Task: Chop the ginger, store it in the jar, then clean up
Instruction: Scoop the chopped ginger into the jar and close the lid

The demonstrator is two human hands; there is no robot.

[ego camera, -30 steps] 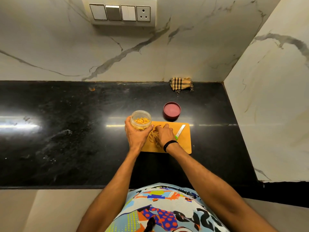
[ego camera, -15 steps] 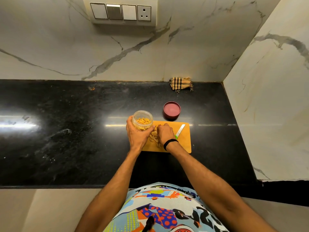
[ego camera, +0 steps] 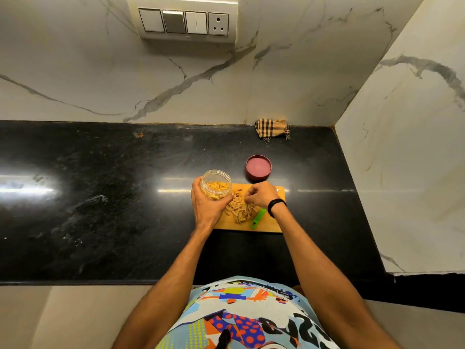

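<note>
My left hand (ego camera: 207, 206) grips a clear plastic jar (ego camera: 217, 183) at the left end of an orange cutting board (ego camera: 266, 224); the jar is tilted toward the board and holds ginger strips. A pile of chopped ginger (ego camera: 237, 209) lies on the board. My right hand (ego camera: 260, 197) hovers just above the pile with fingers curled, pinching at ginger pieces. A knife with a green handle (ego camera: 258, 217) lies on the board, its blade mostly hidden under my right wrist.
The jar's red lid (ego camera: 258, 168) lies on the black counter (ego camera: 100, 197) just behind the board. A checked cloth (ego camera: 271, 128) sits at the back wall. A marble side wall (ego camera: 402, 159) closes the counter on the right.
My right hand lifted off the ginger pile and shifted right and back, uncovering the strips. The left hand still holds the jar in the same place.
</note>
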